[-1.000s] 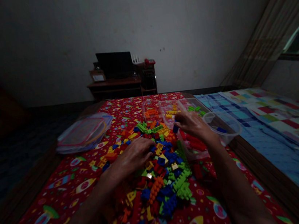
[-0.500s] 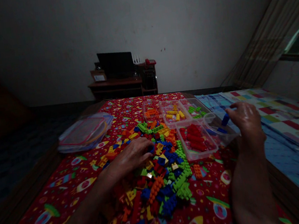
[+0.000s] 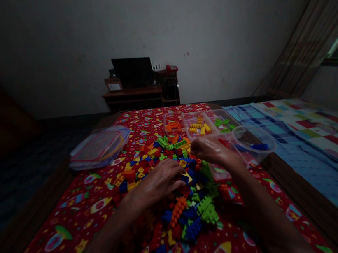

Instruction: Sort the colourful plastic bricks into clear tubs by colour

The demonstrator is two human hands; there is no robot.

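A heap of toy building bricks in red, blue, green, yellow and orange lies on the red patterned cloth. My left hand rests low over its middle, fingers curled down among the bricks; what they grip, if anything, is hidden. Over the heap's right edge is my right hand, bent downward, its fingertips blurred and mostly hidden. It partly covers the clear box of red bricks. Blue bricks lie in a rounded clear container to the right.
Farther back, clear boxes hold orange bricks, yellow bricks and green bricks. Stacked clear lids lie at the left. A blue checked sheet extends on the right. A desk with a monitor stands at the wall.
My right hand has let go of a blue brick in the rounded container and swung left to the heap. My left hand has shifted slightly right and nearer to me.
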